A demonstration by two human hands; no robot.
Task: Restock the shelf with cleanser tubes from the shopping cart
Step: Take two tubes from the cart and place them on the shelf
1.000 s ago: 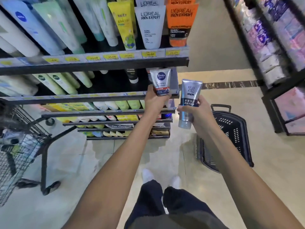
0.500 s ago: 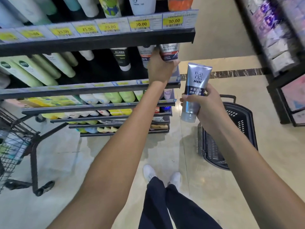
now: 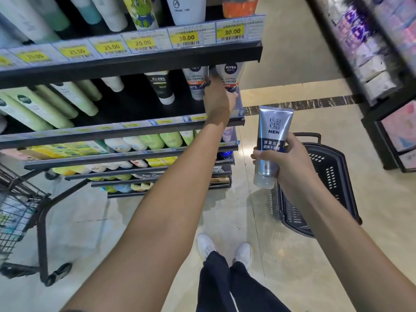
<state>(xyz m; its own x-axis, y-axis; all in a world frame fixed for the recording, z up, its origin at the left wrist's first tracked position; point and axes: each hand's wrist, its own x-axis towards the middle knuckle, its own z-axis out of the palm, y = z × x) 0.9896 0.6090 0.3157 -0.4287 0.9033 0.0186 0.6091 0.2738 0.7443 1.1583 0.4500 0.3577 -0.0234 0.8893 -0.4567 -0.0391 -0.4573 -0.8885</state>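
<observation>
While the black shelf unit (image 3: pixel 135 61) fills the space ahead with its tiers of tubes and yellow price tags, a wire shopping cart (image 3: pixel 20 212) stands at the unit's lower left end and a dark plastic basket (image 3: pixel 331 176) sits on the tiled floor just off its right end. The person's left hand (image 3: pixel 217 102) reaches into the second tier from the top visible, resting against a Nivea Men tube (image 3: pixel 231 74) at that tier's right end; the fingers are hidden behind the hand, so I cannot tell whether they grip it. The right hand (image 3: pixel 290 163) is out in the aisle just right of the unit, fingers wrapped round the lower half of a silver MEN cleanser tube (image 3: pixel 273 129) held upright, cap down.
</observation>
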